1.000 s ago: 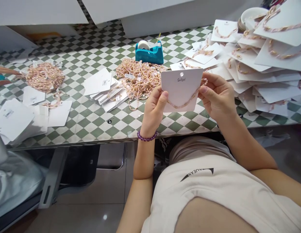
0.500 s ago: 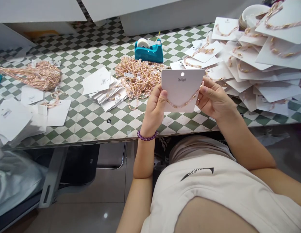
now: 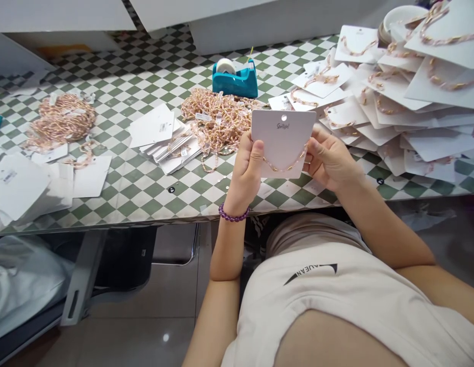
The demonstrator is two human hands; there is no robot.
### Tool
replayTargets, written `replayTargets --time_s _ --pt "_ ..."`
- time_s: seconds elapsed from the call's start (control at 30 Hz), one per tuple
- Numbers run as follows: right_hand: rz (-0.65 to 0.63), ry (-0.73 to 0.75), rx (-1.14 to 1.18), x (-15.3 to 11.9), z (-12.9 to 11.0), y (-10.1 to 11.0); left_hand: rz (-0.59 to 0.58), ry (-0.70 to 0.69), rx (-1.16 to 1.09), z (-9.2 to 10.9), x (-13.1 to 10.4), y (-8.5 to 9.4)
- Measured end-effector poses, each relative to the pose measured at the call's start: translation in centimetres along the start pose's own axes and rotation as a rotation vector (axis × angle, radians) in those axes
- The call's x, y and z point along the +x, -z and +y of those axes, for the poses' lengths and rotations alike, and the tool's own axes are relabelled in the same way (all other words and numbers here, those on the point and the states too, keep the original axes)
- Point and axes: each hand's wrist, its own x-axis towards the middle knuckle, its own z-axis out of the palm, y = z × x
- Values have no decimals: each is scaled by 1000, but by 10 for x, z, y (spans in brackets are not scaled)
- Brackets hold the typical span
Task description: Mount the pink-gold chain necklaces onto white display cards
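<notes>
Pinching the beaded necklace (image 3: pixel 275 168) at one edge of the display card (image 3: pixel 279 145), the right fingers (image 3: pixel 317 148) face the left fingers (image 3: pixel 256 153), which grip the opposite edge near the necklace pile (image 3: pixel 225 120).

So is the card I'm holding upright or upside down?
Upright; the punched hole and printed lettering are along the top of the card.

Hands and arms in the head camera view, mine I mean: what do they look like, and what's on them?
Both the left hand and the right hand are ungloved. A bracelet of round purple beads circles the left wrist; the right wrist shows none. The forearms are uncovered by sleeves.
</notes>
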Motion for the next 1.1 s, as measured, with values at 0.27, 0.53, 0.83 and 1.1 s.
replayTargets --time_s 0.27,0.53,0.83,1.1 --pt "261 231 -199 -2 3 -3 68 -19 100 -2 -1 -4" --pt "187 233 -288 -4 -4 -5 21 -19 78 3 0 -7" --pt "155 393 -591 -20 -8 -3 53 -45 19 9 0 -18" --pt "12 470 -755 -28 -19 -12 -240 -123 -56 36 -16 -39"
